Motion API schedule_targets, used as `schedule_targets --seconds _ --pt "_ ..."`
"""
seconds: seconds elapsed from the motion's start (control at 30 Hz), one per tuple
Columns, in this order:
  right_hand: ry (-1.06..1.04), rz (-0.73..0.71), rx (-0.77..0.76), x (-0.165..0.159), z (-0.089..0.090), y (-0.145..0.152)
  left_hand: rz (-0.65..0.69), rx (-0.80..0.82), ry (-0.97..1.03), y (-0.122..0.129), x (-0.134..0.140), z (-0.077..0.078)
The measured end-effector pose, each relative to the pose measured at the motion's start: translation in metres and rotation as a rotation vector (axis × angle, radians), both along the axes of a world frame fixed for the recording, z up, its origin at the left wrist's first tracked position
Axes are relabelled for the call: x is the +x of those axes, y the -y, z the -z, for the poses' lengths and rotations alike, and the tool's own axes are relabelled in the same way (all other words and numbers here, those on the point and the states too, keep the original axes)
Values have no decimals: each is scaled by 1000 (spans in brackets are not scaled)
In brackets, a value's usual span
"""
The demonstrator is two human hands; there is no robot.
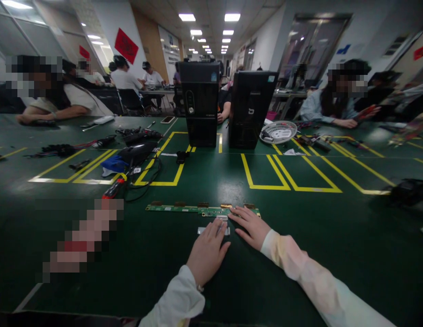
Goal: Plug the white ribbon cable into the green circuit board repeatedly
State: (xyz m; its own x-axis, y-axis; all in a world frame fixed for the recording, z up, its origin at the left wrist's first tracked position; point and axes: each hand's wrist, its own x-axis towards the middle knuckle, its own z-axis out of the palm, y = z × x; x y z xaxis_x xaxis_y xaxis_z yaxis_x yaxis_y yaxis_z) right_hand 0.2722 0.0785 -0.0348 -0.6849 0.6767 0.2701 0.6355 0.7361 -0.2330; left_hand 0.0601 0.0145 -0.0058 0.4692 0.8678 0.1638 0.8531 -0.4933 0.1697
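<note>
A long, narrow green circuit board (179,209) with brown-gold tabs along its far edge lies flat on the dark green table. My left hand (208,250) rests palm down with its fingers stretched forward, over a small silvery flat piece (201,230) at the board's near edge. What is under those fingertips is mostly hidden. My right hand (252,227) lies with fingers spread, its fingertips on the right part of the board and the thumb apart. Neither hand is closed around anything.
Two black computer towers (201,104) stand beyond the board. A round white basket (278,132) sits right of them. Cables and a black bag-like bundle (139,153) lie left, beside a red-black handle (112,188). Yellow tape marks the table. Other people sit around.
</note>
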Motion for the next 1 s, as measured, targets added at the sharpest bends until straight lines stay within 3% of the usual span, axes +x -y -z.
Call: schedule_targets --seconds 0.2,0.37,0.63,0.73,1.0 --pt "2 1 -1 0 -1 1 2 91 73 5 -11 -3" --pt "-17 -21 16 0 -3 2 -109 109 26 23 -43 -8" --pt "-58 -101 23 -18 -10 5 -263 148 -59 53 -92 21" --pt "7 -80 -5 -23 -16 8 -277 174 -45 50 -95 24" --pt "117 -48 -88 -24 -21 9 -278 126 15 32 -83 15"
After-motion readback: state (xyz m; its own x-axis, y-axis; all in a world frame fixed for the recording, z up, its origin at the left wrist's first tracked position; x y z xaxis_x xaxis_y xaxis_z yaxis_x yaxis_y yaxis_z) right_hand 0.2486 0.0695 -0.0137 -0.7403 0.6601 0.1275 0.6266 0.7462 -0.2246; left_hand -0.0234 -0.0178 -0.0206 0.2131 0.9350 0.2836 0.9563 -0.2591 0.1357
